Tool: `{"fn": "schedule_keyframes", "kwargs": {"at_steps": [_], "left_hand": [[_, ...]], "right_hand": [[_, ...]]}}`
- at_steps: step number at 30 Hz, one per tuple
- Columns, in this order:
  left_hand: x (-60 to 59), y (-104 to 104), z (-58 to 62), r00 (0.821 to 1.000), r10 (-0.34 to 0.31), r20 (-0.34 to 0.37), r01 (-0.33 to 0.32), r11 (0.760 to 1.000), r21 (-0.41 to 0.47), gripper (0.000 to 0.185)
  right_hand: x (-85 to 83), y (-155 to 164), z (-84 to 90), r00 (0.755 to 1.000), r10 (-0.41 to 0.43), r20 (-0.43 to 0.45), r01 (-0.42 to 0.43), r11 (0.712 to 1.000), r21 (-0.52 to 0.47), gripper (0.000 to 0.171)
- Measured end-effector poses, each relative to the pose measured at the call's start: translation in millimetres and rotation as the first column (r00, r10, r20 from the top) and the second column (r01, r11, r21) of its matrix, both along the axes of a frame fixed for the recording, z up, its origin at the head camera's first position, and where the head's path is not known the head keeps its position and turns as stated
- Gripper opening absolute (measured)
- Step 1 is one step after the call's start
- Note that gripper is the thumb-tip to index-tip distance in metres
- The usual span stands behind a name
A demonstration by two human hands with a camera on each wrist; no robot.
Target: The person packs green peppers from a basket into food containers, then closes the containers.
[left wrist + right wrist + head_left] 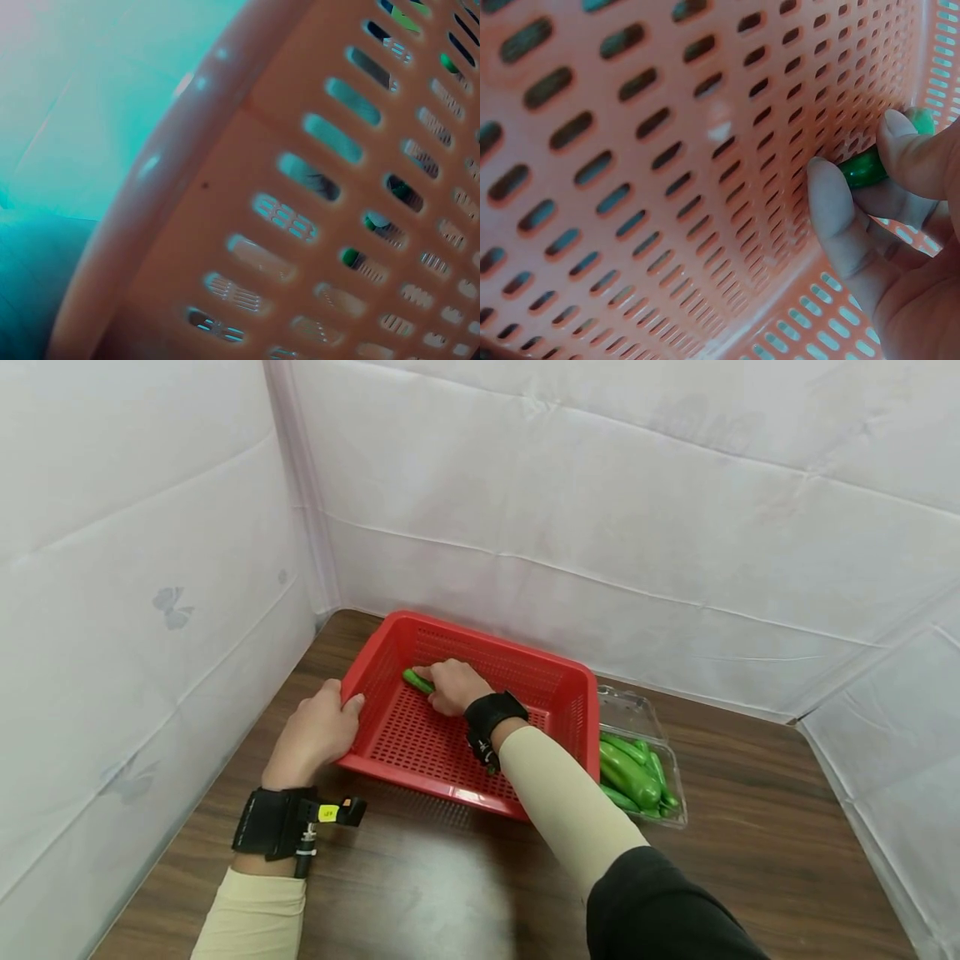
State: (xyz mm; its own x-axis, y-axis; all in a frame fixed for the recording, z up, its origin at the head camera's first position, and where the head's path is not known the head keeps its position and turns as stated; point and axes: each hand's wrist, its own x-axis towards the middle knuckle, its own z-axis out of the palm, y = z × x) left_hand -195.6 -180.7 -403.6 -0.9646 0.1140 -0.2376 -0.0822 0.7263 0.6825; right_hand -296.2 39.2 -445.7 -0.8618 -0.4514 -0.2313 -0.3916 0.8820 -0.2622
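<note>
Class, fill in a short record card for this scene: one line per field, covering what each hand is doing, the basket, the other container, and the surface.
Left hand: left hand grips the near-left rim of the red basket
Right hand: right hand inside the basket, fingers curled round a green pepper
Basket contents: only that pepper is visible inside
Other container: clear plastic tray just right of the basket, holding several green peppers
Surface: dark wooden table
Surroundings: white sheeting on the walls
</note>
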Motion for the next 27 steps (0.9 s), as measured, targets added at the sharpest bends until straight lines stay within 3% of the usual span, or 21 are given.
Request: {"fn": "schedule_keyframes", "kwargs": {"at_steps": [16, 27], "left_hand": [[-2.2, 1.5, -0.8, 1.0, -0.01, 0.017, 0.01, 1.0, 0.001, 0.049], [-5.4, 9.7, -2.8, 0.999, -0.018, 0.037, 0.019, 1.0, 0.0, 0.048]], "right_hand": [[3.9, 2.5, 1.3, 1.0, -0.023, 0.004, 0.023, 0.999, -0.024, 0.06], [3.5, 11.4, 4.0, 0.999, -0.009, 0.035, 0.007, 0.999, 0.053, 0.059]]}}
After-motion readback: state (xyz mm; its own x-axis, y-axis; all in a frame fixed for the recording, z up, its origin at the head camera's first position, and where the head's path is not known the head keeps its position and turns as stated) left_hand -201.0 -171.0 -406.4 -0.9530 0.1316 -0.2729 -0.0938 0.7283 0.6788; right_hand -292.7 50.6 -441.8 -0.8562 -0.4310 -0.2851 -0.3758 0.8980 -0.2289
